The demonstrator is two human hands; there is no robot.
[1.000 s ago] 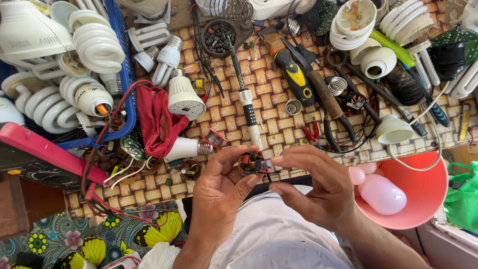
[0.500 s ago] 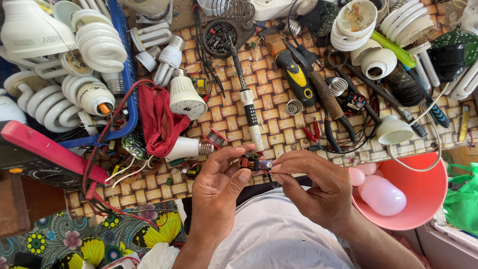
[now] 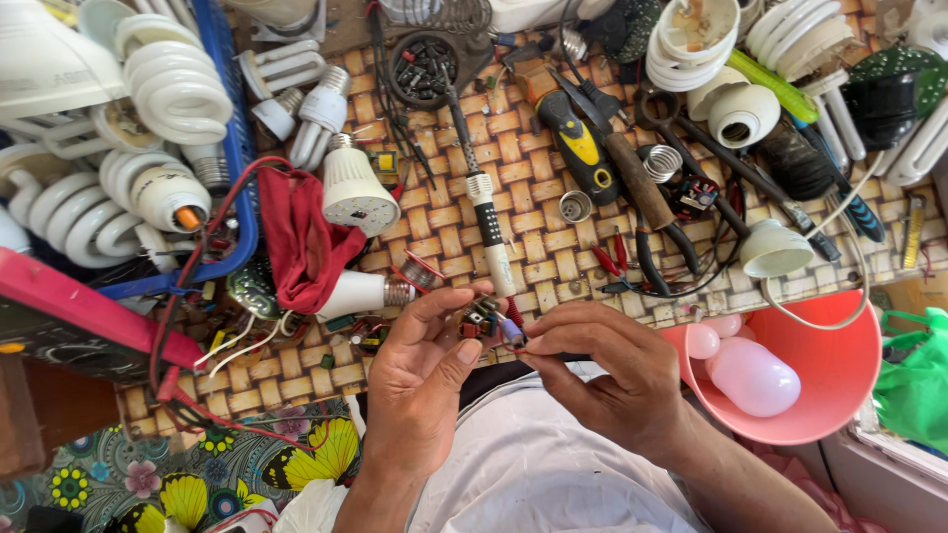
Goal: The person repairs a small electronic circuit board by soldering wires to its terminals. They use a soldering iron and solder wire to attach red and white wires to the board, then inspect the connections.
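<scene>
Circuit board: small circuit board with red and dark parts (image 3: 481, 321), held between both hands just above the near edge of the woven checkered mat (image 3: 538, 232), in front of the person's white shirt (image 3: 523, 464).
Left hand: left hand (image 3: 420, 380) comes up from below, palm turned inward, thumb and bent fingers closed lightly on the left side of the small board.
Right hand: right hand (image 3: 602, 375) reaches in from the right, thumb and forefinger pinched shut on the board's right end, at a small bluish piece; the other fingers curl loosely underneath.
Soldering iron: white-handled soldering iron (image 3: 491, 237) lies on the mat just beyond the board, tip pointing to the far edge.
Bulbs: white round LED bulb (image 3: 353, 188) and a second white bulb with metal screw base (image 3: 360, 293) lie left of the hands, beside a crumpled red cloth (image 3: 301, 237).
Basket: blue plastic basket (image 3: 240, 148) at the mat's far left corner, filled with white spiral lamps (image 3: 178, 84).
Tools: yellow-and-black handled tool (image 3: 578, 148) and dark pliers (image 3: 642, 192) lie near the far middle.
Bowl: pink plastic bowl (image 3: 839, 375) off the mat's near right corner, holding pale pink bulb covers (image 3: 755, 373).
Labels: none readable; a flat pink bar (image 3: 89, 306) crosses the left edge.
</scene>
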